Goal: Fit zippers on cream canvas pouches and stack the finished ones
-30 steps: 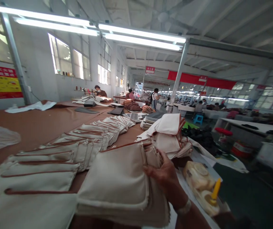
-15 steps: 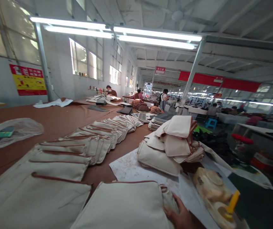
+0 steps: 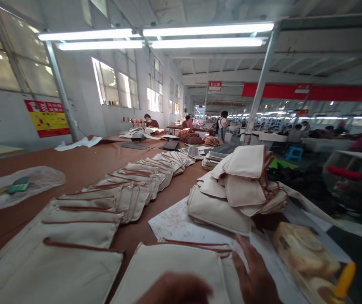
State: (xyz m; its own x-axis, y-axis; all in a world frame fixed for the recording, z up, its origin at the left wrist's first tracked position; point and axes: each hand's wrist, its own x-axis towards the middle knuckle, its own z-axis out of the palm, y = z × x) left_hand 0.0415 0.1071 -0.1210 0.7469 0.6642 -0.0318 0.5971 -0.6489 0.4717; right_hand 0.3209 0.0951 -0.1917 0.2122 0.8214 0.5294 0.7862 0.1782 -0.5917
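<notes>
A white, leather-like bag piece (image 3: 174,261) with brown edging lies in front of me, with at least one more piece under it. My right hand (image 3: 255,274) is at its right edge, fingers stretched and apart, the thumb side close against the edge. Low over the near part of the piece is my left hand (image 3: 177,289), smeared by motion, and its grip is hidden. To the left, a long row of overlapping white bag pieces (image 3: 82,261) runs back along the brown-covered table (image 3: 82,169).
A heap of white pieces (image 3: 246,160) stands on white paper (image 3: 174,219) at the right. Nearer lies a stained plastic container (image 3: 307,249) with a yellow-handled tool (image 3: 344,278). A clear plastic bag (image 3: 41,179) rests at the left. Other people work farther back.
My left hand has come into view over the front piece. My right hand's fingers have stretched out at the edge. The view has shifted slightly.
</notes>
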